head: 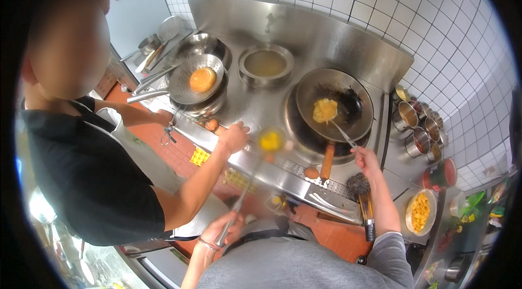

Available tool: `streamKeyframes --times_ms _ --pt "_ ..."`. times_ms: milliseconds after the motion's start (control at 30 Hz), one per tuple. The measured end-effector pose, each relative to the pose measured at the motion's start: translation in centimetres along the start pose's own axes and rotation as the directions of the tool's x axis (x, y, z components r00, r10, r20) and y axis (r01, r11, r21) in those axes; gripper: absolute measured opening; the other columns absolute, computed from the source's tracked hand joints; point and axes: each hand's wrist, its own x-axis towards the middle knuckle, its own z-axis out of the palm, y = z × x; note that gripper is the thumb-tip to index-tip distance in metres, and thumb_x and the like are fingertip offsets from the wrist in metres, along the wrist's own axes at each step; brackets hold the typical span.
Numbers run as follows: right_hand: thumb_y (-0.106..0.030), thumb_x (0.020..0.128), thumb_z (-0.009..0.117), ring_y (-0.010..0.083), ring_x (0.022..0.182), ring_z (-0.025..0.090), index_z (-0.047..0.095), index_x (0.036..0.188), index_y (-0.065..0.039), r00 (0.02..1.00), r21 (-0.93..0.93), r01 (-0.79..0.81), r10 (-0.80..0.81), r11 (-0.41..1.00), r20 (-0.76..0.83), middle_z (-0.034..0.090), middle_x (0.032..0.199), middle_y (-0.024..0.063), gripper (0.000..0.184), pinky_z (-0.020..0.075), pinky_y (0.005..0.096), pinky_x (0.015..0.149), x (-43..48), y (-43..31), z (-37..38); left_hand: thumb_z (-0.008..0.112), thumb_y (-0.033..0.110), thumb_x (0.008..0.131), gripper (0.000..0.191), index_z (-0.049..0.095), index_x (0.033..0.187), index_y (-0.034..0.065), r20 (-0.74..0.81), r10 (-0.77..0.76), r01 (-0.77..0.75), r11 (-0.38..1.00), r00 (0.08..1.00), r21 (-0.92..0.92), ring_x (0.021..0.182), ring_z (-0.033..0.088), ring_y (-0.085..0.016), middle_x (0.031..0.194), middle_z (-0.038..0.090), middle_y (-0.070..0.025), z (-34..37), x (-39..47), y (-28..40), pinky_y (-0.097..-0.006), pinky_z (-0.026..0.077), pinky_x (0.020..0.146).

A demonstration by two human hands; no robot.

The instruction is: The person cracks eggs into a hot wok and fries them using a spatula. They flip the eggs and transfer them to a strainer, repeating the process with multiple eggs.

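My left hand (226, 227) grips the thick end of a long-handled metal ladle (244, 195). Bright yellow egg (270, 141) fills the ladle's bowl, which hangs over the stove's front ledge, left of the wok. In my right hand (367, 161) is a metal cooking utensil (344, 134). Its far end reaches into the wok (308, 89) and touches a lump of cooked egg (325, 110); the utensil's head is hidden. The wok's wooden handle (327, 162) points toward me, with a brown egg (311, 173) beside it.
At left a co-worker's hand (234, 138) rests over the stove edge near loose eggs (212, 125). A perforated strainer (179, 81) holds a round golden item (202, 79). Behind stands a pot of liquid (266, 63). Seasoning tins (405, 116), a wok brush (365, 199) and a bowl of yellow chunks (421, 211) are at right.
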Motion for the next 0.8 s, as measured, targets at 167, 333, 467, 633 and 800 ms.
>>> streamKeyframes --times_ms 167,333,467,633,800 --pt "-0.018 0.1 0.046 0.0065 0.045 0.031 0.055 0.105 0.01 1.0 0.106 -0.027 0.027 0.994 -0.003 0.036 0.057 -0.0051 0.029 0.024 0.0225 0.041 -0.1 0.3 0.5 0.047 0.032 0.1 0.032 0.055 0.101 0.0015 -0.051 0.013 -0.014 1.0 0.999 -0.013 0.04 0.039 -0.013 0.062 0.043 -0.0011 -0.3 0.3 -0.4 -0.0246 0.03 0.037" --pt "-0.02 0.101 0.045 0.0071 0.045 0.031 0.053 0.108 0.01 0.998 0.099 0.02 -0.026 0.995 0.062 0.037 0.057 -0.0042 0.032 0.0247 0.0234 0.043 -1.2 -1.5 0.8 0.047 0.031 0.1 0.03 0.055 0.1 0.0021 -0.046 0.01 -0.01 1.0 0.999 -0.002 0.041 0.038 -0.012 0.062 0.043 -0.0005 -0.3 0.4 -0.4 -0.0246 0.028 0.038" --pt "-0.02 0.1 0.046 0.0075 0.042 0.03 0.054 0.105 0.011 0.994 0.015 0.1 -0.101 0.995 0.03 0.037 0.055 -0.0035 0.031 0.0239 0.0243 0.042 -2.6 -3.1 1.2 0.047 0.03 0.1 0.029 0.056 0.099 0.0023 -0.061 0.001 -0.002 1.0 0.998 -0.021 0.042 0.039 -0.012 0.062 0.043 -0.0004 0.0 0.3 -0.2 -0.0243 0.029 0.039" --pt "-0.019 0.099 0.046 0.0076 0.041 0.029 0.055 0.104 0.009 0.992 -0.034 0.129 -0.129 0.991 0.014 0.035 0.053 -0.0042 0.03 0.0225 0.0238 0.04 -3.9 -4.2 2.0 0.047 0.03 0.1 0.03 0.055 0.099 0.0014 -0.085 -0.001 0.0 1.0 0.996 -0.013 0.043 0.039 -0.013 0.062 0.043 -0.0003 -0.1 0.0 -0.2 -0.0242 0.03 0.04" --pt "-0.018 0.099 0.047 0.0076 0.041 0.03 0.056 0.102 0.01 0.987 -0.048 0.16 -0.16 0.986 0.009 0.038 0.054 -0.0028 0.03 0.023 0.0244 0.04 -4.5 -4.4 2.3 0.048 0.031 0.1 0.032 0.055 0.101 -0.0002 -0.055 0.003 -0.002 1.0 0.998 0.013 0.043 0.039 -0.013 0.061 0.043 -0.0003 -0.7 -0.2 -0.3 -0.0248 0.03 0.04"
